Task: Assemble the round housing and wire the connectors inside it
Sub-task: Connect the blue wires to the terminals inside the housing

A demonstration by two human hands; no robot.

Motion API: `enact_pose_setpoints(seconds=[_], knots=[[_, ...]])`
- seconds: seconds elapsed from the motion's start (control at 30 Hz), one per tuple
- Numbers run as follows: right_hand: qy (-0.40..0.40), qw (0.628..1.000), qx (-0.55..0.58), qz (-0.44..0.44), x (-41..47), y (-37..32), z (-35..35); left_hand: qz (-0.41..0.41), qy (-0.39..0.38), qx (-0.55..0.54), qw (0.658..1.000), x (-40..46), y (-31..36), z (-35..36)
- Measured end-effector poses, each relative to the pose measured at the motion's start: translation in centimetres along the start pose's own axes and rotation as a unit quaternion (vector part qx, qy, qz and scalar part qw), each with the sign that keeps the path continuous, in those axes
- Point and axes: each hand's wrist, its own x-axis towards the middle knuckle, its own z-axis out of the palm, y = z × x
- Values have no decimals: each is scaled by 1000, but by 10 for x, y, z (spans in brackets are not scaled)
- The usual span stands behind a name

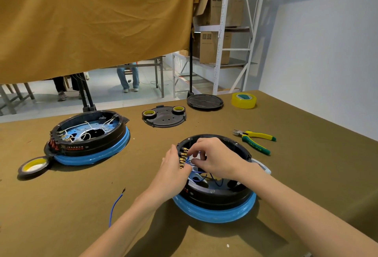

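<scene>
Two hands are busy inside the round housing [214,193] that sits near the front of the worktop [61,205]. The housing is a black ring on a blue base, and it looks hard and stiff, so it should stay put when pushed on a little.

The left hand [173,172] rests on the ring's left side, by a row of small gold connectors [182,159]. Its fingers curl in by that row, but whether they pinch anything is hidden. The right hand [214,158] reaches over the middle, and its fingers bend down close together, as if pinching a blue wire [197,171] near the connectors. The very tips are too small to see well.

The blue wires look thin and bendy. They would be light and easy to kink, so a good place to hold one is probably close to its metal end, not in the floppy middle. The gold connectors look tiny and could bend if pushed hard.

One more blue wire [114,207] lies loose on the worktop to the left. Green and yellow pliers [255,140] lie to the right. A second housing [88,140] with white wires sits far left.
</scene>
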Motion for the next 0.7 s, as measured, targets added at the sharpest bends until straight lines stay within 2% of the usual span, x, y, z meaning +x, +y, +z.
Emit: enact_pose_setpoints(seconds=[0.17,0.3,0.57,0.7], knots=[[-52,991,-80,-92,14,-1,-9,5,4,-17,1000,-1,-1,2],[-63,973,-148,-163,10,2,-10,23,3,-18,1000,-4,-1,1],[-36,968,-159,-190,9,7,-8,33,-9,22,999,-2,-2,0],[-26,969,-154,-191,7,6,-5,6,18,-43,999,-3,0,2]])
